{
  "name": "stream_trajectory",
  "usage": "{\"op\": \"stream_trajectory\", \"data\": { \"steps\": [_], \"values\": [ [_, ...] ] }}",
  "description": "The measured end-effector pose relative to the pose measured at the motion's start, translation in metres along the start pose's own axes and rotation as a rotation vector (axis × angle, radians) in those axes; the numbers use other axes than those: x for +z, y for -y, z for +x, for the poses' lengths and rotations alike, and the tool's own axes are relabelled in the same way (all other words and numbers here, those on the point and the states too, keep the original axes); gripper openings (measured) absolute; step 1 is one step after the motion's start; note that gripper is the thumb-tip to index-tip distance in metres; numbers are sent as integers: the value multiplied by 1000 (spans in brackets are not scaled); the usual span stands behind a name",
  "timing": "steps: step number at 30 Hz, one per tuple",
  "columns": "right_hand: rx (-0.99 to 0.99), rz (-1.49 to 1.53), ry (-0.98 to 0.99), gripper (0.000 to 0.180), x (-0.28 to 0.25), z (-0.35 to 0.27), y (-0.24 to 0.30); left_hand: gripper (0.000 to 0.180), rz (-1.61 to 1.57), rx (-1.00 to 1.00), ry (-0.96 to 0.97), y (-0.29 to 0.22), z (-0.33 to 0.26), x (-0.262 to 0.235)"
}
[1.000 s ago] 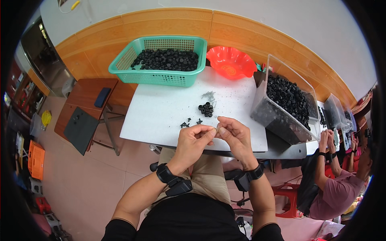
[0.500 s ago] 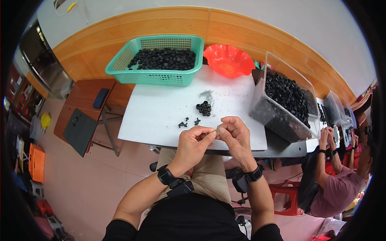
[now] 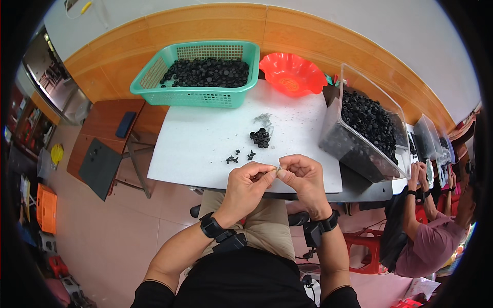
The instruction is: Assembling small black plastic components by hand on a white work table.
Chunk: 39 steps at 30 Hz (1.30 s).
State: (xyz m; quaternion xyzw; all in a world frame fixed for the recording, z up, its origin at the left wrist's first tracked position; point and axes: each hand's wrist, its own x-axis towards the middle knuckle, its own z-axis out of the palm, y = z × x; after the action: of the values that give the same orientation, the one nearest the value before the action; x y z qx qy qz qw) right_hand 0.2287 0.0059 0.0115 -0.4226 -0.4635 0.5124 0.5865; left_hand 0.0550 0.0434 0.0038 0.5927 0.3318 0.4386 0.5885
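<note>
- One tiny pale part (image 3: pixel 279 168) sits just below frame centre, pinched between the fingertips of both hands over the near edge of the table (image 3: pixel 205 149); what it is exactly is too small to tell.
- The left hand (image 3: pixel 247 186) curls in, thumb and forefinger closed on the part; the right hand (image 3: pixel 303 177) meets it from the other side, fingers likewise nipped onto it.
- Risk, as I judge it: the part is held at the table's lip, so a slipped pinch would drop it to the lap or floor; a stray wrist could scatter the loose black bits (image 3: pixel 237 156) just above the hands.
- A small stack of black caps (image 3: pixel 260 137) lies mid-table, near the bits.
- The table is white and flat. At upper centre stands a green basket (image 3: pixel 149 77) of black caps, beside it a red bowl (image 3: pixel 290 74); at right, a tilted clear bin (image 3: pixel 349 146) of caps.
- Around: tiled floor, orange-banded wall at top, a brown side table (image 3: pixel 102 120) at left, another person (image 3: pixel 426 226) seated at lower right.
</note>
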Motion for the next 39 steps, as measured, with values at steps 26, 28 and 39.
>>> {"op": "stream_trajectory", "data": {
  "steps": [26,28,39],
  "values": [
    [-38,-275,116,27,1,-6,9,17,-42,-55,60,-2,-6,-10],
    [-42,-267,122,26,2,-7,9,18,-105,-93,92,-6,-5,-10],
    [-12,-180,21,17,4,-8,5,14,114,89,78,-12,-5,-11]
  ]
}}
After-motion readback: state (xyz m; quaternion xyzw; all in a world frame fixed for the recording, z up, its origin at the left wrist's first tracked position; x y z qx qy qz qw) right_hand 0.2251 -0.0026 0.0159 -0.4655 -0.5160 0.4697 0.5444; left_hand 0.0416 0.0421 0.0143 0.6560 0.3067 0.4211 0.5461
